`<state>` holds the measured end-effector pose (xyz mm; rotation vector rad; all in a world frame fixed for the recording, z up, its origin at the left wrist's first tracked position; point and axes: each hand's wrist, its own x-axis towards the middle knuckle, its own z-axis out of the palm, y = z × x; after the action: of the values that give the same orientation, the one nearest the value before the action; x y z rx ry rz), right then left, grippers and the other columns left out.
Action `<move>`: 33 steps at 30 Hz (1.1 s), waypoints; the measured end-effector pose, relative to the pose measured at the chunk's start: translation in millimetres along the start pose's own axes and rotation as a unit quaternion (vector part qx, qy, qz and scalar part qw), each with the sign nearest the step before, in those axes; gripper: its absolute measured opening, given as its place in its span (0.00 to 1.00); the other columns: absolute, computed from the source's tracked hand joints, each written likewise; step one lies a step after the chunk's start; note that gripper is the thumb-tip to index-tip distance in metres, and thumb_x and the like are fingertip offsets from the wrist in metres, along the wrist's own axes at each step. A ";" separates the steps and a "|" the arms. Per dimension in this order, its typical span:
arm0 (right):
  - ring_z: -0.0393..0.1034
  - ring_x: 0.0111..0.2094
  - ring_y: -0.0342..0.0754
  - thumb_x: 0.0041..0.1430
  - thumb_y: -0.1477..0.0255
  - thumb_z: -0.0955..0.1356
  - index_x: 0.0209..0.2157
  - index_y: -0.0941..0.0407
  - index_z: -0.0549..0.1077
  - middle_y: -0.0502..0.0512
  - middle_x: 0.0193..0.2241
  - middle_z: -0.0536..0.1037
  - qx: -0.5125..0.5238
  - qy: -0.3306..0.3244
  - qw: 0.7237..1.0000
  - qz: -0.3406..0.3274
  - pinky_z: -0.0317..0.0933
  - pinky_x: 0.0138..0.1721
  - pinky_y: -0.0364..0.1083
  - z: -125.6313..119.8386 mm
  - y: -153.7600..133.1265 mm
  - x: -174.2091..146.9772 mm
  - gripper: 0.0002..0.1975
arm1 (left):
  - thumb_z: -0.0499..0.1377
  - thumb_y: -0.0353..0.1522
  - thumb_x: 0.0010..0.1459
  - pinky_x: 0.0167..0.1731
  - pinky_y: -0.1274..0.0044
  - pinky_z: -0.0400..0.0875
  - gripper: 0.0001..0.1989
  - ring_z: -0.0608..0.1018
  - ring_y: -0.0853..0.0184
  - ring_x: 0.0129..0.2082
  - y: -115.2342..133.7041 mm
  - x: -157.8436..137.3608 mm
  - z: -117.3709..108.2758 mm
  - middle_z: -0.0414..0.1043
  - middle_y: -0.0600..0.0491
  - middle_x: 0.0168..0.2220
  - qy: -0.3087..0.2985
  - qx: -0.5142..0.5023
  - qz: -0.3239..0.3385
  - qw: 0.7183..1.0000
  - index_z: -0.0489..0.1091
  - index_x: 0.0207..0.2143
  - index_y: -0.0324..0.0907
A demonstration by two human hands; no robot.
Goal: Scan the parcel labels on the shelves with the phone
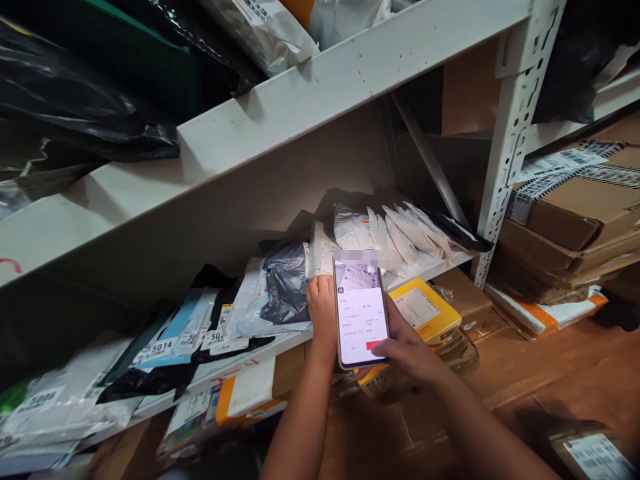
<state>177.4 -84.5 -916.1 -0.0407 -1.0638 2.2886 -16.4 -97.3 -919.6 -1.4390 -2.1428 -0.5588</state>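
My right hand holds a smartphone upright, its thumb over a red button on the lit screen. The phone shows a camera picture of labels above a white form. Behind the phone's left edge, my left hand is closed at the lower end of a white labelled parcel; its fingertips are partly hidden. A dark grey plastic parcel lies just left of that hand. To the right, several white mailer bags lean in a row on the shelf.
A white metal shelf beam crosses above my hands, joined to a perforated post. Numbered bags line the shelf at left. Below stands a yellow box. Cardboard boxes are stacked at right, over a brown floor.
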 end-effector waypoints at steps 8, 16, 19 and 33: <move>0.74 0.50 0.61 0.57 0.72 0.72 0.67 0.43 0.51 0.59 0.58 0.72 -0.021 0.038 0.999 -0.005 0.75 0.31 0.51 -0.3 -12.4 -44.6 0.42 | 0.57 0.37 0.62 0.50 0.62 0.67 0.11 0.69 0.51 0.47 0.3 0.6 4.0 0.71 0.42 0.41 0.027 0.084 0.072 0.993 0.72 0.40 0.38; 0.74 0.50 0.67 0.49 0.62 0.76 0.71 0.41 0.35 0.62 0.59 0.73 0.012 0.155 0.985 -0.068 0.73 0.29 0.53 -17.0 -33.8 -81.8 0.59 | 0.57 0.49 0.60 0.51 0.61 0.64 0.23 0.68 0.49 0.47 14.6 5.5 -1.1 0.70 0.41 0.43 0.025 0.087 0.051 0.995 0.76 0.40 0.36; 0.75 0.47 0.67 0.48 0.63 0.74 0.71 0.43 0.39 0.62 0.59 0.73 -0.004 0.204 0.976 -0.079 0.72 0.28 0.53 -14.6 -39.6 -88.3 0.56 | 0.53 0.57 0.59 0.56 0.57 0.59 0.34 0.70 0.48 0.46 38.4 15.4 -2.9 0.72 0.39 0.40 -0.001 0.096 0.005 0.995 0.78 0.42 0.34; 0.77 0.40 0.66 0.44 0.64 0.76 0.70 0.45 0.49 0.67 0.53 0.76 -0.017 0.243 0.966 -0.088 0.70 0.22 0.53 -17.6 -47.0 -102.2 0.55 | 0.59 0.35 0.60 0.56 0.67 0.64 0.12 0.68 0.54 0.55 15.4 28.7 -25.9 0.70 0.42 0.51 -0.048 0.025 0.057 0.997 0.78 0.40 0.38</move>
<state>289.5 -104.2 -917.2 -0.4782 -0.8092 1.9566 -6.7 -86.0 -880.8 -1.5789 -2.1155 -0.3976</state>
